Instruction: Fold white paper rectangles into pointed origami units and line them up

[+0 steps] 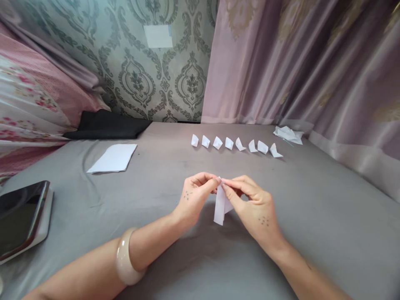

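Note:
Between my two hands hangs a folded piece of white paper (219,206), pinched at its top point. My left hand (197,196) grips that point with thumb and fingertips from the left. From the right, my right hand (253,204) pinches the same top edge, and its thumb covers part of the fold. Two narrow flaps of the paper point down and to the right. Beyond the hands stands a row of several small folded paper pieces (229,143), each with raised corners.
A stack of white paper (114,158) lies to the left. Behind it is a black cloth (109,125). A dark-screened tablet (21,216) rests on something white at the left edge. Loose paper scraps (288,134) lie at the back right by the curtain (281,62).

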`<state>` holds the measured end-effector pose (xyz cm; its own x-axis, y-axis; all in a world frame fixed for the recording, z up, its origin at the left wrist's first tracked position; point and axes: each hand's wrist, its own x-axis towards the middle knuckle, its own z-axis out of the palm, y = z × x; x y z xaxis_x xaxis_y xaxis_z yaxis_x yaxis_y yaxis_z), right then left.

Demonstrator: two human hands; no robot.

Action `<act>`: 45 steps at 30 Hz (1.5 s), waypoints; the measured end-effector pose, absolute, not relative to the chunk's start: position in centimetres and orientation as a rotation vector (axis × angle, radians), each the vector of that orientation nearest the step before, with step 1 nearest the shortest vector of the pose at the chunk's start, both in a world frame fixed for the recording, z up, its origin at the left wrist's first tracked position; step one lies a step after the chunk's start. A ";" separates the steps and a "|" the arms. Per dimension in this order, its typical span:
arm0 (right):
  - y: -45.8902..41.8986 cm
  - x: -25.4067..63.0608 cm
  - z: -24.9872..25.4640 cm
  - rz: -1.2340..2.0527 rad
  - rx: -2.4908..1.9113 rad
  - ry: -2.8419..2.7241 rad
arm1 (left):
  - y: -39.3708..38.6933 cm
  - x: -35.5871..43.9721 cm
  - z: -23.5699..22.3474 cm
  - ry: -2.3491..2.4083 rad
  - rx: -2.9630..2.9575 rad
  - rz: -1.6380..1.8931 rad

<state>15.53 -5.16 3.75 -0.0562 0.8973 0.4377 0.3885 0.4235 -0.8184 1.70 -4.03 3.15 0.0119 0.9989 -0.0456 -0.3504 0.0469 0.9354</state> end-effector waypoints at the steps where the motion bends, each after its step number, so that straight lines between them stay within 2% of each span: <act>1: -5.2 15.5 3.7 0.536 -1.120 -1.694 | -4.0 1.7 3.2 0.960 0.906 1.318; 7: -5.5 15.6 3.1 0.029 -1.071 -1.924 | -3.9 1.6 3.3 0.931 0.901 1.276; 17: -6.0 15.5 3.5 -0.626 -1.133 -2.262 | -3.3 1.4 2.7 0.938 0.929 1.195; 23: -6.5 14.4 3.3 -0.803 -1.152 -2.361 | -2.9 1.1 2.1 0.970 0.880 1.151; 25: -6.5 14.4 3.1 -0.699 -1.162 -2.373 | -2.7 1.0 1.7 0.988 0.881 1.139; 27: -6.1 14.8 3.0 -0.414 -1.187 -2.313 | -2.6 0.9 1.6 0.984 0.904 1.127; 32: -4.3 16.7 4.1 0.939 -1.381 -1.588 | -2.9 1.0 2.0 0.963 1.034 1.182; 34: -3.9 17.1 4.5 1.280 -1.384 -1.389 | -3.0 1.1 2.2 0.980 1.070 1.199; 37: -3.8 16.9 4.7 1.469 -1.320 -1.342 | -3.2 1.2 2.2 0.972 1.087 1.208; 45: -3.8 16.6 3.8 1.501 -1.298 -1.324 | -3.4 1.5 1.7 0.998 1.073 1.184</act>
